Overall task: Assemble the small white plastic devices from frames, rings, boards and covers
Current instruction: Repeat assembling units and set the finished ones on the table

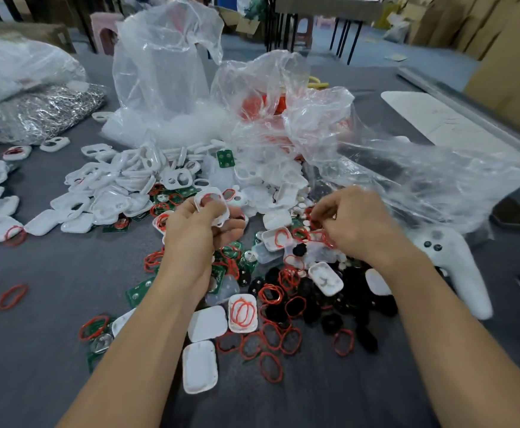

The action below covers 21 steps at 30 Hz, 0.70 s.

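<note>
Grey cloth-covered table point(51, 273). Crumpled clear plastic bags point(166, 57) at back centre. Silvery heap point(42, 112), possibly metal clips, far left. White plastic controller with dark buttons point(456, 267) right. Brown cardboard boxes point(505, 57) beyond.

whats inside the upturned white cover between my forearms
Red rings lie loose inside the cover, overlapping each other. Its white floor shows through them, and nothing else is seen in it. Whatever lies beneath the cover is hidden.

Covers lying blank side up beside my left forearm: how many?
2 covers: one left of the ring-filled shell, one just nearer you. A white piece half hidden by the left forearm may be a third.
</note>
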Available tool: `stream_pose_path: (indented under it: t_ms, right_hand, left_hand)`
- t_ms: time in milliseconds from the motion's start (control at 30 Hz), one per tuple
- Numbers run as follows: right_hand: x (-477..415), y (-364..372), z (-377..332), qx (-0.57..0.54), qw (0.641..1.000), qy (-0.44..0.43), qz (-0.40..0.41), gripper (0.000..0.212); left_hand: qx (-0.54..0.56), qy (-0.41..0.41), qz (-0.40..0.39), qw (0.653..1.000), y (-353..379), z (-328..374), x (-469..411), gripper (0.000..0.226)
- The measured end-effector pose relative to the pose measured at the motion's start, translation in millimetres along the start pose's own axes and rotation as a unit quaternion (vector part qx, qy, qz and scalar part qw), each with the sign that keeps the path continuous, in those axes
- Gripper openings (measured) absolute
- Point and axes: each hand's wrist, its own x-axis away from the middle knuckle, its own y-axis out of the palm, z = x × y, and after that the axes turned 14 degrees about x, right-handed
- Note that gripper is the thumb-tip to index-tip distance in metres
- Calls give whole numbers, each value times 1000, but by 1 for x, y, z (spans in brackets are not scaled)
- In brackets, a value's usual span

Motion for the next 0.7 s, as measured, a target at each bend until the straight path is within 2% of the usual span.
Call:
stream_pose_path:
  t_ms: [100, 200, 333, 367, 433, 500, 567, 700]
  right_hand:
    - [6, -1, 7, 77, 994, -1, -74, 36]
    - [12, 0, 12, 36, 998, -4, -47, 34]
    - [19, -2, 19, -6, 999, 11, -37, 23]
    - [23, -3, 19, -8, 1000, 21, -17, 23]
    - [35, 0, 11, -4, 997, 17, 77, 26]
    - [53, 11, -7, 10, 989, -33, 142, 23]
    - [63, 25, -23, 33, 991, -73, 108, 15]
    - [50, 31, -25, 44, 997, -49, 43, 29]
  left_hand:
    - [-28, -16, -29, 999, -2, 1, -1, 20]
    - [-30, -35, -44, 998, -4, 2, -2, 29]
    - [-51, -44, -41, 997, -3, 2, 1, 20]
    - [-55, -46, -42, 997, -2, 2, 2, 19]
    - [-70, -46, -46, 995, -1, 0, 3, 18]
    - [-88, -44, -50, 994, 0, -1, 3, 17]
    - [-103, -40, -55, 992, 2, -3, 3, 19]
    - [-119, -34, -69, 990, 3, -6, 6, 23]
